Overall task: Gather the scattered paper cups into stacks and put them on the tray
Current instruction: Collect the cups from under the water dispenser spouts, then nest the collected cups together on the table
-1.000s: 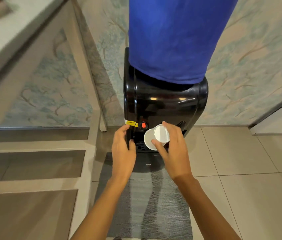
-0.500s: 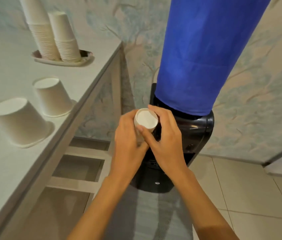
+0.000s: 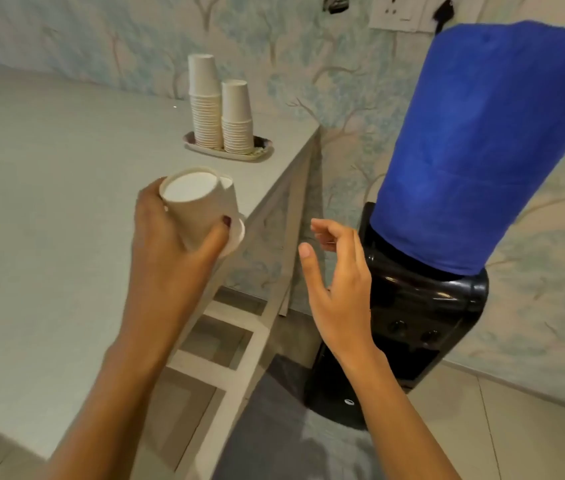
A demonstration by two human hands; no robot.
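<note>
The left hand (image 3: 170, 244) is gripping upturned cups (image 3: 198, 206) over the desk (image 3: 49, 202) edge; how many is unclear. The right hand (image 3: 339, 285) is hanging empty, fingers loosely apart, beside the dispenser (image 3: 412, 306). Two stacks (image 3: 220, 112) are standing on the tray (image 3: 263, 150).

Bare forearms (image 3: 142, 341) — left hand (image 3: 166, 244) thumbnail (image 3: 227, 221) painted dark, maybe maroon.
</note>
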